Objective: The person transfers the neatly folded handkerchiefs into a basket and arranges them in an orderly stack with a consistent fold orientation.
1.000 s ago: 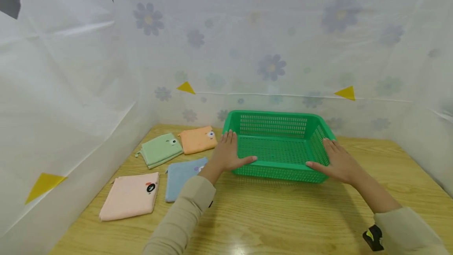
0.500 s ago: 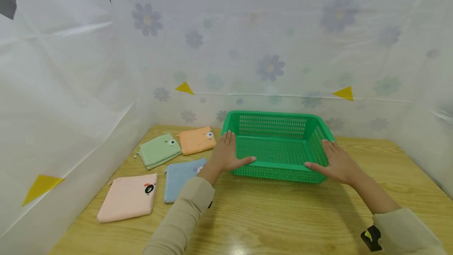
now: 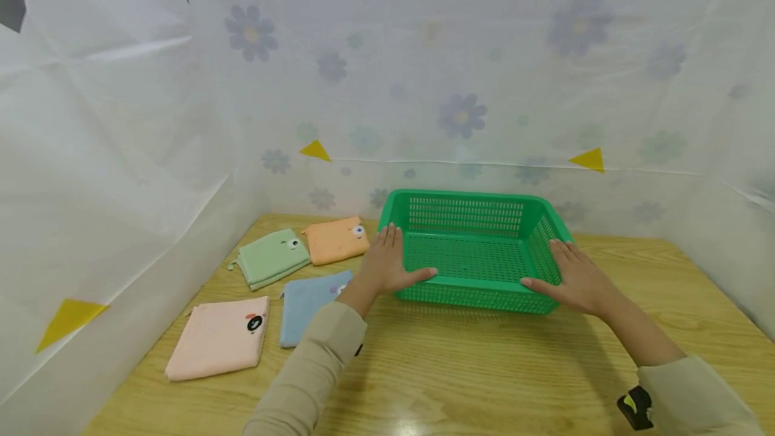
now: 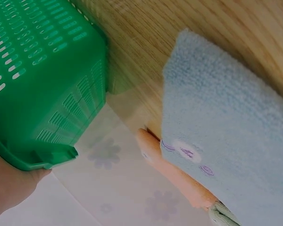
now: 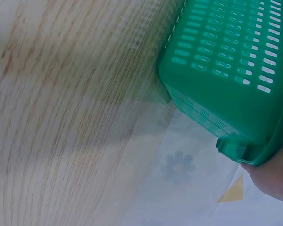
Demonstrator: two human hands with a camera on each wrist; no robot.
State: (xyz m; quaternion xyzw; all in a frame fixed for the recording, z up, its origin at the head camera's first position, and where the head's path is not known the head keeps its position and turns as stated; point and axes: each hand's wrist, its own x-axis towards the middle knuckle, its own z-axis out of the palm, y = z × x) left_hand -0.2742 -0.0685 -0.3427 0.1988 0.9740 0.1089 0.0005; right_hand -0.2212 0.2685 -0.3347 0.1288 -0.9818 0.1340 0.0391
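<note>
A green plastic basket [image 3: 466, 258] with slotted walls stands on the wooden table, nothing inside it. My left hand [image 3: 385, 262] rests on its front left corner, fingers straight along the left rim and thumb on the front rim. At the front right corner my right hand [image 3: 578, 278] lies the same way, thumb on the front rim. In both wrist views only part of each hand shows, at the basket's rim. Nearest to the left hand is a folded blue towel [image 3: 309, 305], partly covered by the left arm; its terry cloth [image 4: 212, 108] fills much of the left wrist view.
Left of the basket lie more folded towels with embroidered faces: orange [image 3: 336, 242], green [image 3: 274, 259] and pink [image 3: 218, 342]. White sheeting [image 3: 460, 66] with flower prints encloses the table [image 3: 472, 375] at the back and sides, close behind the basket.
</note>
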